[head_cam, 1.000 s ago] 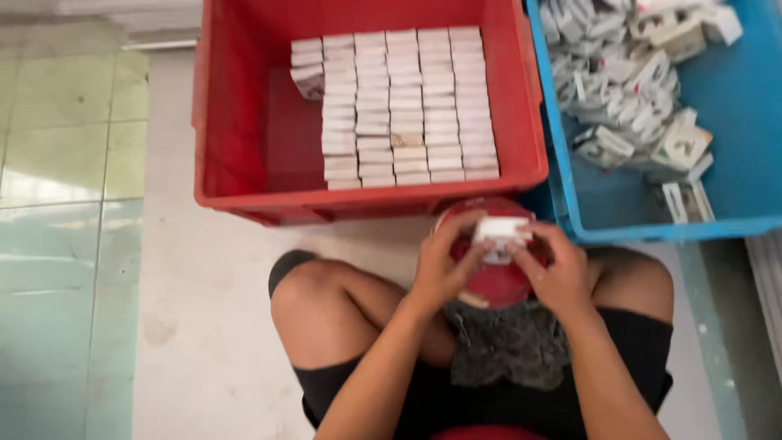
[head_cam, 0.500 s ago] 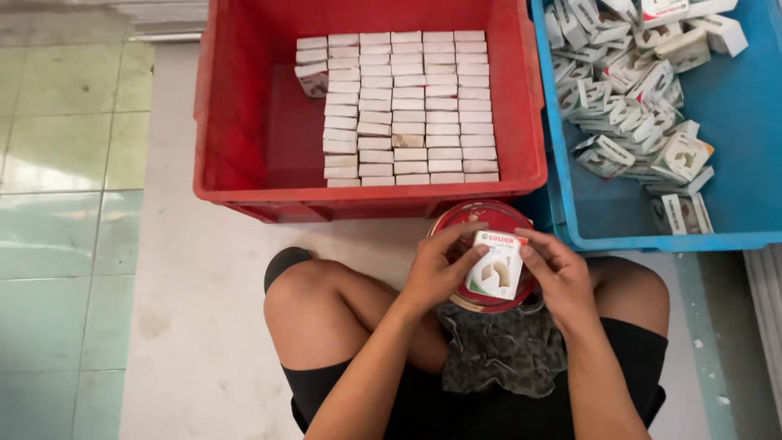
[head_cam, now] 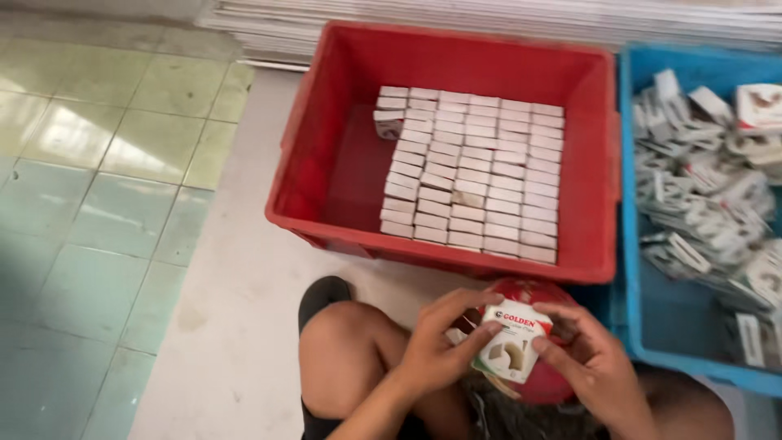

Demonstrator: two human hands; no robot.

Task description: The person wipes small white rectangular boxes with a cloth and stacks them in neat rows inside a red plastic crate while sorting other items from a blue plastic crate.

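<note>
Closing a small white carton (head_cam: 513,342), pinched between left hand (head_cam: 436,350) and right hand (head_cam: 590,363); next, into far red crate (head_cam: 326,147) rows.

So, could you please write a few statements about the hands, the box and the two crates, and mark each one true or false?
1. Both hands, left and right, hold a small white box. True.
2. The red crate holds neat rows of boxes. True.
3. The blue crate is empty. False: it holds a loose heap of flat cartons.
4. The rows fill the red crate completely. False: its left part is bare.
5. The blue crate stands right of the red one. True.
</note>
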